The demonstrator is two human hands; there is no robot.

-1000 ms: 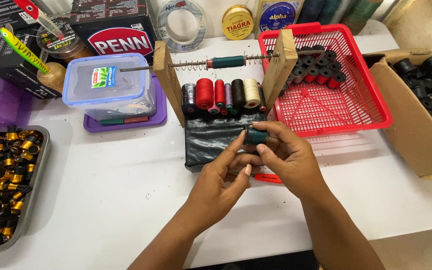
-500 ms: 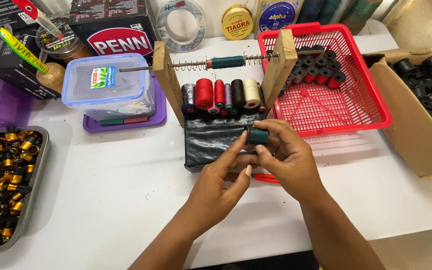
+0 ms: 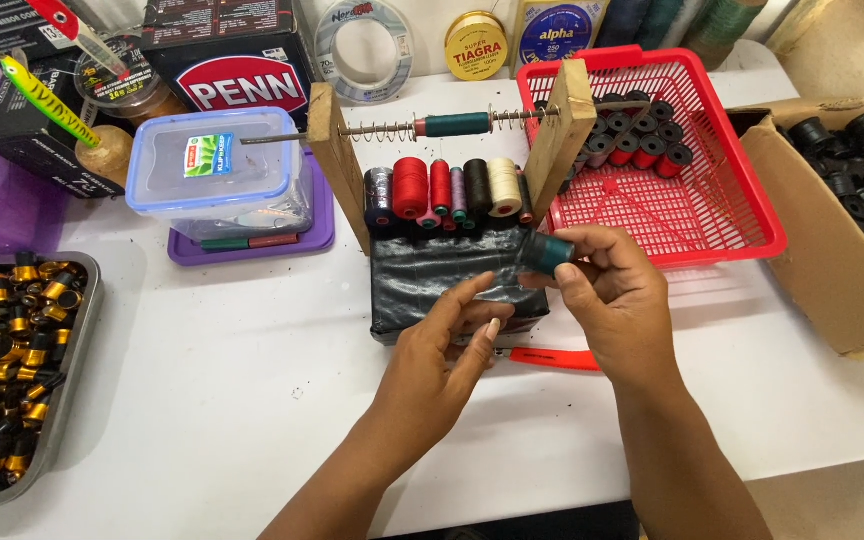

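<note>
My right hand (image 3: pixel 607 300) pinches a small teal spool (image 3: pixel 546 254) between thumb and fingers, just above the right end of a black block (image 3: pixel 432 275). Below the block's front edge, my left hand (image 3: pixel 444 355) has its fingers drawn together near a fine thread, too thin to make out. Behind the block stands a wooden frame (image 3: pixel 329 160) with a metal rod carrying springs and a teal sleeve (image 3: pixel 457 124). A row of thread spools (image 3: pixel 410 186) in red, black and cream sits under the rod.
A red basket (image 3: pixel 732 215) with black and red spools is at the right, a cardboard box (image 3: pixel 832 250) of black spools beyond it. A metal tray (image 3: pixel 67 390) of black-and-gold parts lies at the left. A lidded plastic container (image 3: pixel 217 170) sits on a purple lid.
My right hand has carried the teal spool slightly right and up. My left hand has dropped away from it toward the block's front edge.
</note>
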